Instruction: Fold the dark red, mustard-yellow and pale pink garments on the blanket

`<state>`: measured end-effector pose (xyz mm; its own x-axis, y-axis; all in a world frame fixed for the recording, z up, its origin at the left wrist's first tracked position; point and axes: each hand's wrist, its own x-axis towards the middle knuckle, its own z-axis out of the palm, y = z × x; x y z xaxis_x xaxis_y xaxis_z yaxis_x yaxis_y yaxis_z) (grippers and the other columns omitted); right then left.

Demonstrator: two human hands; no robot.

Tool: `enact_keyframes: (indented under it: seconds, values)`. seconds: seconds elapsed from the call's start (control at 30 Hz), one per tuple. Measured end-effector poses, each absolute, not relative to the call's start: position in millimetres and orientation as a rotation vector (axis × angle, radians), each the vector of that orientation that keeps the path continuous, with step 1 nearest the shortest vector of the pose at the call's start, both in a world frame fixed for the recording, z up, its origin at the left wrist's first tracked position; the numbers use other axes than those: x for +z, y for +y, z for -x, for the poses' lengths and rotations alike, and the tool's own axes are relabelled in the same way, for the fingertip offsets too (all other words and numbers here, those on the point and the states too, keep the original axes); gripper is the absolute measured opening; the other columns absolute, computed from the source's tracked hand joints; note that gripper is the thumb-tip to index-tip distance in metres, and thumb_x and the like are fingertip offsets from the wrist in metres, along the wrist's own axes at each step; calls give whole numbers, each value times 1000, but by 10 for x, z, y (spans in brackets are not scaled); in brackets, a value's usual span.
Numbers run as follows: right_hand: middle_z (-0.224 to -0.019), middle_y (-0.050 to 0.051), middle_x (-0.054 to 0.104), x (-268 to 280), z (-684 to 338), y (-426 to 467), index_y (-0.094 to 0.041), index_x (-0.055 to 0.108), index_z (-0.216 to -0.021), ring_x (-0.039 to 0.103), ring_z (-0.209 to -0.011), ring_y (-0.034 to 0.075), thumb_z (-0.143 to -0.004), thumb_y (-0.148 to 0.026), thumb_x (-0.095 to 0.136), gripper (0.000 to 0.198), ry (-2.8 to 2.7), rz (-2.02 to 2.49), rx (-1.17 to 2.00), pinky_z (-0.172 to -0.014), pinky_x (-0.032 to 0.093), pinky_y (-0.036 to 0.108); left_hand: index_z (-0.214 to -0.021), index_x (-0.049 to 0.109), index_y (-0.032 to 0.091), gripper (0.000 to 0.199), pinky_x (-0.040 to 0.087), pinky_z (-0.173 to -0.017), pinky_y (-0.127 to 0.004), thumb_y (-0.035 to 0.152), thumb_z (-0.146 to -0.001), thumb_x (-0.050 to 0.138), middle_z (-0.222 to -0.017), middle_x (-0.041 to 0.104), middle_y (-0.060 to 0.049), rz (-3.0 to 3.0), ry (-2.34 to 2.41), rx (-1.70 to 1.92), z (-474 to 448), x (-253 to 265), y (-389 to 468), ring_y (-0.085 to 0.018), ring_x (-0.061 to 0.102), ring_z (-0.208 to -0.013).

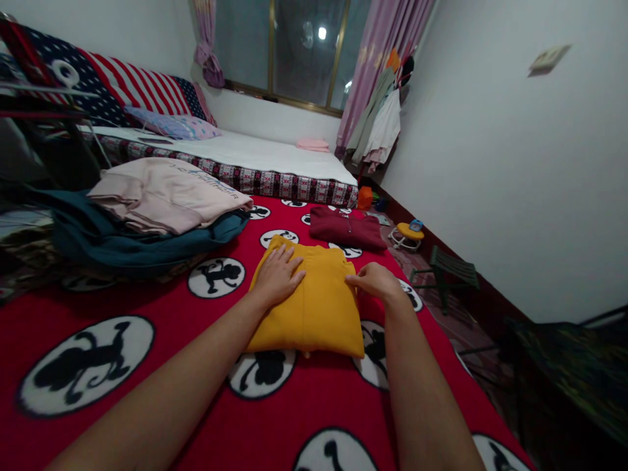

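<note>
A folded yellow garment (318,307) lies on the red blanket (196,366) right in front of me, a seam running down its middle. My left hand (279,271) rests flat on its upper left part, fingers spread. At its upper right edge, my right hand (375,280) pinches the cloth between thumb and fingers. Just beyond lies a folded burgundy top (346,229) with a short zip. To the left, a pale pink garment with lettering (171,193) is piled on dark teal clothing (132,245).
Behind is a second bed with a white sheet (245,147), a pillow (171,123) and a folded pink cloth (313,144). Right of the blanket's edge stand a yellow stool (409,231), a green folding stool (454,268) and a camouflage-patterned chair (574,360). Clothes (380,127) hang by the curtain.
</note>
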<state>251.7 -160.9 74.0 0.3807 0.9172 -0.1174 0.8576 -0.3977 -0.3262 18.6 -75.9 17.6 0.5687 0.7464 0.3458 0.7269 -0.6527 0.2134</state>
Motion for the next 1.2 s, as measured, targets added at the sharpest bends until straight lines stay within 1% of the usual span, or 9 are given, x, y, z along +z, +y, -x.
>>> enact_keyframes:
  seconds: [0.13,0.23,0.43,0.57,0.7,0.87,0.93,1.07,1.2]
  values:
    - [-70,8,69,758,-2381,-1585,-20,66,-61,62,-66,20,-70,-38,68,21,-1563,2504,208,-56,34,27,-129,62,17,48,23,-117,-47,43,-93,45,-146,46,-13,-2751,1288,632,-184,178,-759,-33,32,-140]
    - [-67,6,66,768,-2299,-1546,-18,65,-62,61,-69,19,-67,-25,63,8,-1493,2420,188,-57,35,25,-129,62,18,47,23,-117,-47,43,-93,45,-147,46,-12,-2767,1294,633,-182,180,-763,-33,33,-140]
    - [-60,-1,56,709,-2327,-1535,-17,55,-65,54,-56,12,-73,-21,51,10,-1276,2027,634,-52,38,20,-129,62,19,46,24,-117,-45,44,-93,45,-147,46,-11,-2778,1313,626,-181,170,-762,-32,34,-140]
    - [-57,3,57,706,-2391,-1566,-17,55,-59,55,-58,15,-66,-18,57,8,-1328,2221,488,-53,33,23,-129,62,20,46,25,-117,-45,44,-93,46,-146,47,-10,-2775,1306,643,-180,150,-747,-32,36,-139]
    - [-70,8,65,785,-2359,-1587,-17,61,-61,59,-68,19,-69,-22,56,10,-1579,2499,205,-55,29,26,-128,63,19,45,25,-117,-46,43,-93,47,-146,47,-10,-2773,1285,669,-177,141,-741,-32,35,-139]
    - [-64,6,63,816,-2309,-1584,-18,58,-60,57,-63,17,-66,-19,56,7,-1573,2476,180,-53,27,26,-127,64,19,45,26,-117,-47,42,-92,48,-145,48,-11,-2765,1278,683,-176,146,-747,-32,36,-139]
    - [-57,3,58,804,-2302,-1569,-18,53,-57,54,-59,15,-64,-17,57,8,-1501,2340,212,-52,28,25,-126,64,19,44,27,-116,-47,42,-92,48,-145,48,-11,-2770,1274,687,-177,143,-746,-33,37,-138]
    - [-60,-2,55,704,-2317,-1522,-19,48,-62,54,-58,11,-66,-18,54,8,-1278,1933,552,-54,37,20,-126,64,19,44,26,-117,-46,43,-92,47,-145,48,-10,-2771,1273,693,-176,130,-735,-32,37,-138]
    - [-55,-3,51,553,-2390,-1498,-20,44,-57,55,-58,13,-64,-13,55,15,-1186,2049,555,-57,41,23,-126,64,21,44,26,-117,-45,44,-92,47,-145,49,-9,-2762,1269,705,-171,131,-729,-30,37,-138]
